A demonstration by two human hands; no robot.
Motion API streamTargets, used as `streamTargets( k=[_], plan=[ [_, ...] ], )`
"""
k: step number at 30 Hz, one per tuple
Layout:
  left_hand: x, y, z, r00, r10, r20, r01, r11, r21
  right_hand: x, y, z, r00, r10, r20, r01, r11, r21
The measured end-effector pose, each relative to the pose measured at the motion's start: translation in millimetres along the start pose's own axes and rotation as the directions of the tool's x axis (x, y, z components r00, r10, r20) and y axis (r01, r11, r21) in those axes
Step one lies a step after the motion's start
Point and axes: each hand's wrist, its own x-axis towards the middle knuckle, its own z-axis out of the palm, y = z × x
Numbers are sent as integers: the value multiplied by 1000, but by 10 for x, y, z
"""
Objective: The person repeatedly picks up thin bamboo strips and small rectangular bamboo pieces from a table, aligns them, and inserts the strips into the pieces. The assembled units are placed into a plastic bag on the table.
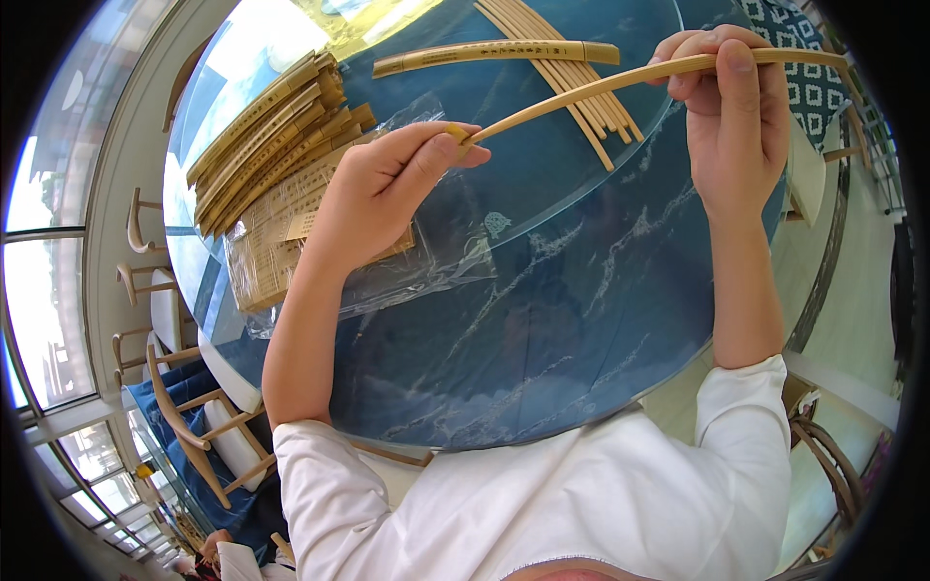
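Note:
My left hand (378, 189) pinches one end of a long pale wooden chopstick (596, 89) between thumb and fingers. Farther right and higher, my right hand (731, 121) grips the same stick nearer its other end, which sticks out past the fingers. I cannot tell whether it is one stick or two pressed together. Beyond it, several loose chopsticks (578, 97) lie fanned on the table. A printed tan chopstick sleeve (494, 54) rests across them. Left of my left hand is a stack of printed sleeves (271, 131), beside a clear plastic bag (441, 271) holding more printed packets.
The round blue marbled table (504, 358) carries a glass turntable with a curved edge. Wooden chairs (208, 431) stand to the left, near tall windows. At the upper right is patterned fabric (814, 87). Part of another person (237, 560) shows at the lower left.

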Motion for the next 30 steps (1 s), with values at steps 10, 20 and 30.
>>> streamTargets(
  k=[10, 20, 30],
  plan=[
    [-1, -31, -34, 998, 2, 57, -1, 1000, -20, -1, -62, 3, 997, -67, 46, 67, 998, -2],
    [3, -26, 17, 997, 24, 78, -19, 998, -60, 4, -116, 48, 985, -121, 122, 130, 989, -70],
    [6, -54, 85, 998, 55, 28, -45, 962, -269, 39, -164, 31, 965, -136, 224, 153, 986, -59]
  ],
)
